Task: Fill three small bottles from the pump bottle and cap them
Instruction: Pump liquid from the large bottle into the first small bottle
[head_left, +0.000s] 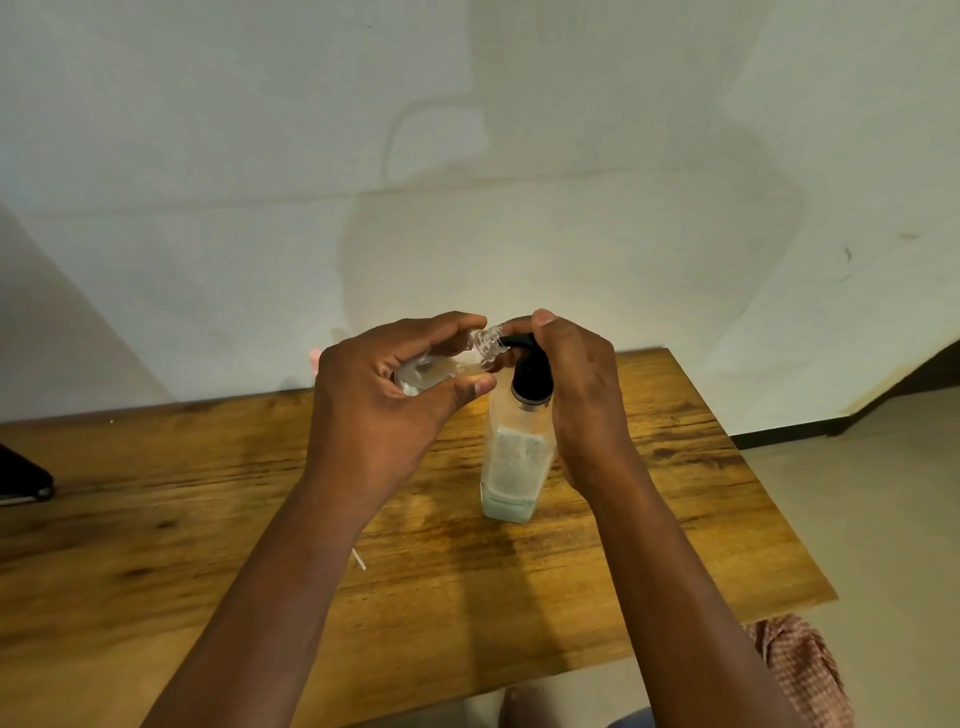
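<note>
On the wooden table (675, 467), a little right of its middle, stands the pump bottle (511, 467), upright, its clear body holding pale liquid in the lower part and topped by a black pump head (530, 374). The right hand (576, 395) is draped over that pump head from the right, fingers curled down around it and the thumb tip raised above the spout. Just left of the pump bottle, raised above the table, the left hand (384, 395) holds a small clear bottle (447, 366) between thumb and curled fingers. This small bottle is tilted almost on its side, its open threaded neck pointing right and meeting the tip of the black spout. A little liquid seems to lie inside it. Left of the pump bottle, at the table's far left edge, sits a dark object (23, 475), only partly visible. Nearer the person than the pump bottle lies a thin white sliver (358, 558) on the wood.
</note>
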